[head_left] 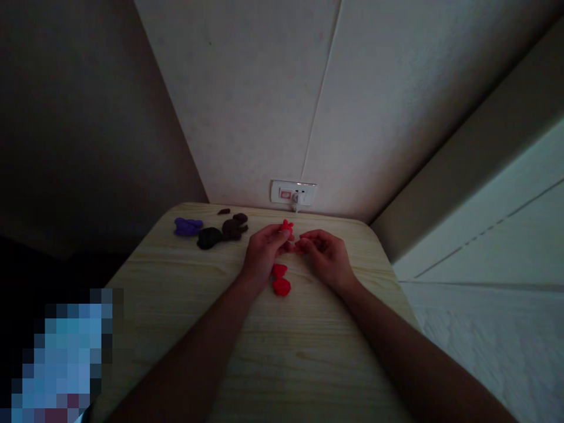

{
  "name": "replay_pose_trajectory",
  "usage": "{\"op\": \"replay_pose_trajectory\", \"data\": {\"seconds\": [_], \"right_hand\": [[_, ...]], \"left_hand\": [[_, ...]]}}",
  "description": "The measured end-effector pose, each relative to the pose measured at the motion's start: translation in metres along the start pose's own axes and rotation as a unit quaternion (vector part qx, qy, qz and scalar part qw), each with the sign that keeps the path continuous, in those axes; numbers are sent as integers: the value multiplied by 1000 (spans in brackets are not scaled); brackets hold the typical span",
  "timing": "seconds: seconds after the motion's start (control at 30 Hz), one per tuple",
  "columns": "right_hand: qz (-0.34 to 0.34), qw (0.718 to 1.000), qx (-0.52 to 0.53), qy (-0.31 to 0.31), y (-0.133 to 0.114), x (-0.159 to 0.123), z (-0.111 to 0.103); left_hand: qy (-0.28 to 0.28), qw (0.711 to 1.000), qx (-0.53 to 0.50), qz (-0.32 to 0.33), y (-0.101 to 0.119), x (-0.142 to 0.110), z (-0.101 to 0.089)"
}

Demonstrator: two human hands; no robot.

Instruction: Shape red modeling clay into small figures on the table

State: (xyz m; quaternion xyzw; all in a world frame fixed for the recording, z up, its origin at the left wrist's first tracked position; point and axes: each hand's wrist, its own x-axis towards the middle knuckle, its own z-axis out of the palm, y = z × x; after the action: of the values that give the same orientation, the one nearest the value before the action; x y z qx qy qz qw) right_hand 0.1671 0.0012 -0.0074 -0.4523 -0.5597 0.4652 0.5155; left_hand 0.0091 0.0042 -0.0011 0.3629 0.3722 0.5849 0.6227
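Note:
My left hand [262,249] is closed around a small red clay figure [287,226], its knobbed top showing above the thumb. Close beside it on the right, my right hand [328,255] pinches a small bit of red clay [298,247], mostly hidden by the fingertips. Below and between the hands, red clay lumps [282,286] lie on the wooden table [291,358].
At the table's far left sit a purple clay lump [187,227], a black lump [209,237], a dark brown shape [233,228] and a small dark piece [224,211]. A wall socket [286,192] with a plug is behind the table. A blurred-out patch [70,358] covers the lower left.

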Motion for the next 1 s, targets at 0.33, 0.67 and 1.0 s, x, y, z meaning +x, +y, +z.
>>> {"op": "replay_pose_trajectory", "data": {"seconds": [0.33, 0.67, 1.0], "right_hand": [[-3, 997, -81, -9, -10, -4, -2], [-10, 998, -63, 4, -9, -3, -2], [-32, 999, 2, 3, 1, 2, -2]], "left_hand": [[5, 1000, 5, -7, 1, 0, 0], [4, 1000, 11, -6, 3, -1, 1], [-10, 1000, 10, -6, 1, 0, 0]]}}
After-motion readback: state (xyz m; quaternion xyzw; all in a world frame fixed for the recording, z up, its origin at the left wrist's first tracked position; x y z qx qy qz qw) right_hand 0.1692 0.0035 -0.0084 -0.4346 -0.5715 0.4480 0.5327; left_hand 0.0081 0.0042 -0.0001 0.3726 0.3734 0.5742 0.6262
